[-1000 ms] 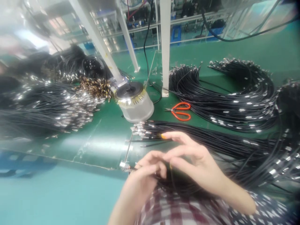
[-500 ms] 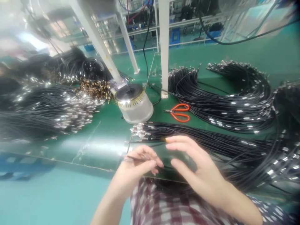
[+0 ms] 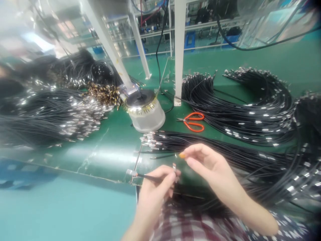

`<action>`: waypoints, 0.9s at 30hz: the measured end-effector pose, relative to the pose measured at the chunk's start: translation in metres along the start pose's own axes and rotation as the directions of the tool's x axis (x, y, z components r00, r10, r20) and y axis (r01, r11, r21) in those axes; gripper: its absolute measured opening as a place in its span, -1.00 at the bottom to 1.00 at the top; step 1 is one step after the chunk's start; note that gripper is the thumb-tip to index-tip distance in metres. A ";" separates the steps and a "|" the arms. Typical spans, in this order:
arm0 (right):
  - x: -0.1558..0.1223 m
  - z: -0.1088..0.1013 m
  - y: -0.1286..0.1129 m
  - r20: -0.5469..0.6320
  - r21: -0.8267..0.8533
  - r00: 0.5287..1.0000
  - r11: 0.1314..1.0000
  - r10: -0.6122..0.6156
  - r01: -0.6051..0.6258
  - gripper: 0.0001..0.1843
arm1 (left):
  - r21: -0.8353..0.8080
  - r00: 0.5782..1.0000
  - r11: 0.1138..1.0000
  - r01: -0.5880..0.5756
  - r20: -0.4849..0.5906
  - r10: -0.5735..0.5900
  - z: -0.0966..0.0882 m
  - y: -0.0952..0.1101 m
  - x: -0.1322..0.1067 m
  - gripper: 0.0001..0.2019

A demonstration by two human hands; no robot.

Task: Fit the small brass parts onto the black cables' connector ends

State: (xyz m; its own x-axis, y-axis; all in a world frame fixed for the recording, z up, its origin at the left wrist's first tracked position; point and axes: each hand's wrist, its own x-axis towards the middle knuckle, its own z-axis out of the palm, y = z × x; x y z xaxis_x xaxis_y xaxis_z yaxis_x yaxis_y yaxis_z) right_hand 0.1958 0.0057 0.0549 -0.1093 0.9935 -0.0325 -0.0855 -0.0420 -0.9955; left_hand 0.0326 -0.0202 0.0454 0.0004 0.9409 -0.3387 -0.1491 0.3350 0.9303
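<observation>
My left hand [image 3: 156, 187] is closed around a thin black cable [image 3: 146, 175] whose silver connector end [image 3: 130, 173] sticks out to the left over the table's front edge. A small silver piece [image 3: 174, 166] shows at its fingertips. My right hand [image 3: 210, 167] hovers just to the right, fingers curled with thumb and forefinger near each other; what they pinch is too small to make out. Both hands sit in front of a bundle of black cables with silver connectors [image 3: 155, 140].
A round white machine with a black top [image 3: 144, 110] stands at mid-table, orange-handled scissors [image 3: 193, 121] to its right. Large piles of black cables lie left [image 3: 50, 113] and right [image 3: 250, 107]. White frame posts [image 3: 179, 50] rise behind. The green table's front edge [image 3: 75, 169] borders a teal floor.
My left hand has shifted slightly right and down with the cable, whose connector end now shows at the left. My right hand has curled its fingers and drawn closer to the left hand.
</observation>
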 end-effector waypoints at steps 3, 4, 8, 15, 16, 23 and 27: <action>0.000 0.000 0.002 0.038 0.133 0.996 0.987 0.084 -0.088 -0.84 | -0.059 0.999 0.998 0.017 -0.039 -0.019 0.000 0.002 -0.002 -0.88; -0.001 0.002 0.002 0.058 0.168 0.993 0.979 0.106 -0.114 -0.82 | -0.061 0.999 0.998 0.021 -0.041 -0.024 0.001 0.003 -0.003 -0.87; -0.003 0.008 0.004 0.119 0.263 0.981 0.947 0.156 -0.183 -0.75 | -0.089 0.997 0.995 0.050 -0.053 -0.055 0.006 0.005 -0.006 -0.82; -0.001 0.015 0.005 0.136 0.323 0.973 0.920 0.187 -0.222 -0.66 | -0.128 0.994 0.986 0.103 -0.015 -0.106 0.006 0.010 -0.012 -0.82; -0.001 0.015 0.004 0.139 0.324 0.972 0.919 0.188 -0.224 -0.65 | -0.131 0.994 0.986 0.106 -0.006 -0.108 0.005 0.010 -0.012 -0.83; -0.001 0.016 0.003 0.167 0.351 0.969 0.908 0.181 -0.230 -0.66 | -0.149 0.990 0.979 0.139 0.052 -0.133 0.003 0.011 -0.012 -0.83; -0.001 0.017 0.003 0.163 0.347 0.969 0.909 0.184 -0.231 -0.65 | -0.164 0.989 0.976 0.145 0.061 -0.136 0.003 0.011 -0.012 -0.82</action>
State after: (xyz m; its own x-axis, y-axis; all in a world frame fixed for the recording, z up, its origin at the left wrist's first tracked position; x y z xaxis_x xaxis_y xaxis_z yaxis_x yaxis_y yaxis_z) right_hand 0.1787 0.0030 0.0538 -0.2832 0.9379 -0.2004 -0.3961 -0.3046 -0.8662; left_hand 0.0339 -0.0279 0.0600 0.0813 0.8878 -0.4530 -0.3079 0.4546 0.8358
